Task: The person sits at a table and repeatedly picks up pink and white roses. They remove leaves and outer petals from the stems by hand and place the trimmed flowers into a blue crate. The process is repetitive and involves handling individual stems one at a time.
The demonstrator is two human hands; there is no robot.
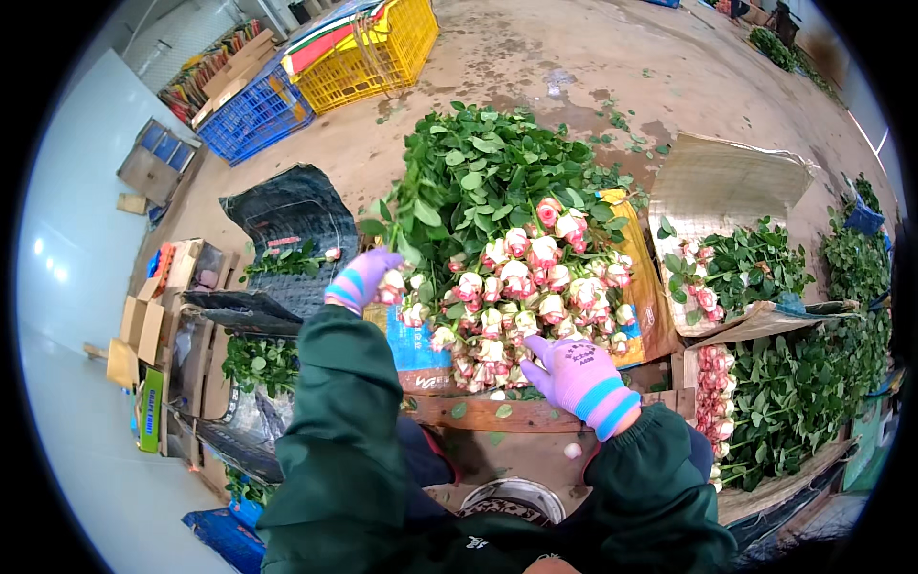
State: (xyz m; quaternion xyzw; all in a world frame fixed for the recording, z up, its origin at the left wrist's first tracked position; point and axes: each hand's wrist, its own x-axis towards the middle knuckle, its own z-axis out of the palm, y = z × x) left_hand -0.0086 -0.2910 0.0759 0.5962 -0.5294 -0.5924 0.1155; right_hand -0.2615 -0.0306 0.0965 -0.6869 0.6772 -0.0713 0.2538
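Note:
A large heap of cut roses with pink-edged cream blooms [516,280] lies before me, its green leafy stems [495,158] pointing away. In a purple glove with blue bands, my left hand [366,276] is closed around a rose stem at the heap's left side, a bloom [391,285] just beside the fingers. My right hand [574,377], gloved alike, rests at the near edge of the blooms with thumb and fingers apart; no stem shows in its grip. Under the roses lie a blue and white printed sack [416,348] and an orange-brown one [649,308].
A wooden plank [495,415] edges the near side. On the right are a pale woven sheet [717,172] with roses and a row of bundled roses [716,402]. To the left, a dark sheet [287,208] holds stems. Yellow [366,61] and blue crates [254,115] stand beyond.

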